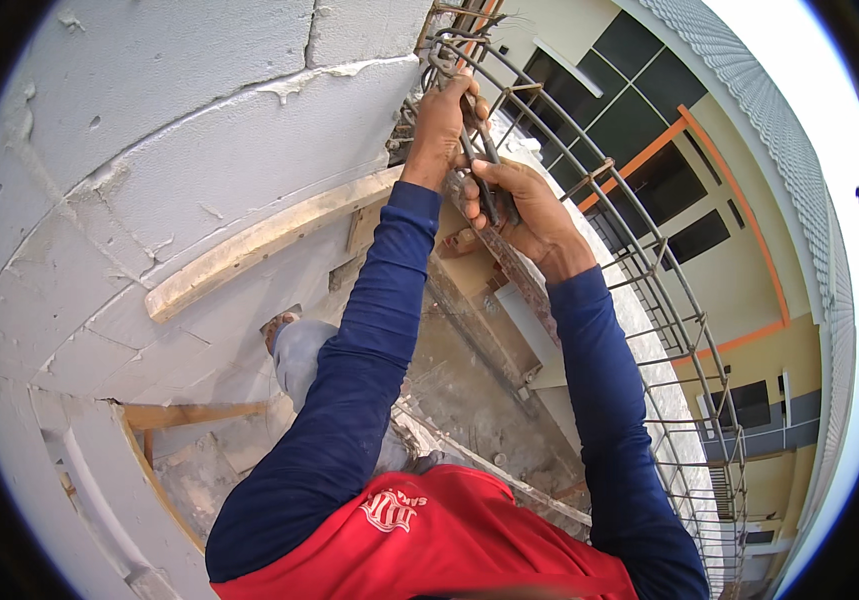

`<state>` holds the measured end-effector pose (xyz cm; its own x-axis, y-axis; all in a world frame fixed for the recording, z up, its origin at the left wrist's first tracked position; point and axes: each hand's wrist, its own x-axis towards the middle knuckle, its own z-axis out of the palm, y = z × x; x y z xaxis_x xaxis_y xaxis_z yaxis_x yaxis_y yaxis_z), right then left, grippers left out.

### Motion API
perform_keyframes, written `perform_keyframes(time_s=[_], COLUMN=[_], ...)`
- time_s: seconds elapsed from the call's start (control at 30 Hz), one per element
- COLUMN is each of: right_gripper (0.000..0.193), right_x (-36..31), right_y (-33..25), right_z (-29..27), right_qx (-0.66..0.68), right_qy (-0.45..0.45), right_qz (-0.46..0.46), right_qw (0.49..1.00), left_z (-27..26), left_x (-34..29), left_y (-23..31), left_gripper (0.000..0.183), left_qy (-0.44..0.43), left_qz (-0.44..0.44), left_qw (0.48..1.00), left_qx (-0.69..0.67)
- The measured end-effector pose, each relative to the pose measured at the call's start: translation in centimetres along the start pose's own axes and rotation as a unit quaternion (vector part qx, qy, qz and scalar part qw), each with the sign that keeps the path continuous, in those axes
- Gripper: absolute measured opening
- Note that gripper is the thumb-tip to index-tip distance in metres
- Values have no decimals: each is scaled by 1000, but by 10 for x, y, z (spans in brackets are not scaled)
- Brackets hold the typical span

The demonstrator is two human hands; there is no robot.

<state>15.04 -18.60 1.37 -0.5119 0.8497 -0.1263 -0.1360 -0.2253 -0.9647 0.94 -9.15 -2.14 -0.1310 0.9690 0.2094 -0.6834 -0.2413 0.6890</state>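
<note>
Both my arms reach up to the top of a steel rebar cage [601,172], where it meets the corner of a pale block wall [239,150]. My left hand [439,125] is closed around the upper part of a dark, two-handled metal tool that looks like a pair of pincers [488,147]. Lower down, my right hand [534,212] is wrapped around the handles, its thumb lying along them. The tool's head is among the bars at the cage's end; I cannot make out what its jaws touch. Some of the fingers are hidden behind the handles.
A timber plank [269,240] runs along the wall's lower part. Beneath my hands a rough long beam [521,275] slopes downward. My foot [277,328] shows beside the wall, above a dusty floor [469,370] far below. Across stands a building with orange trim [639,155].
</note>
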Motion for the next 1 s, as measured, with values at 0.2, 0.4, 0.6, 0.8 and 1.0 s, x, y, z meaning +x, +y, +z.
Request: perform_keyframes(time_s=[0.2, 0.4, 0.6, 0.8, 1.0], right_gripper=[18, 14, 15, 21, 15], right_x=[8, -1, 3, 0, 3], right_y=[17, 15, 20, 33, 18], right_z=[0, 4, 0, 11, 5], right_qx=[-647, -319, 147, -645, -261], right_qy=[173, 111, -74, 196, 132], right_qz=[-165, -57, 44, -149, -38], right_qw=[724, 940, 985, 724, 956], left_z=[4, -7, -10, 3, -3], left_x=[-10, 1, -2, -3, 1], left_y=[3, 6, 2, 0, -4], left_gripper=[34, 38, 32, 41, 33], left_qy=[39, 8, -24, 84, -51], left_qz=[-61, 18, -30, -19, -47], left_qw=[990, 992, 997, 991, 975], left_qx=[118, 126, -69, 104, -209])
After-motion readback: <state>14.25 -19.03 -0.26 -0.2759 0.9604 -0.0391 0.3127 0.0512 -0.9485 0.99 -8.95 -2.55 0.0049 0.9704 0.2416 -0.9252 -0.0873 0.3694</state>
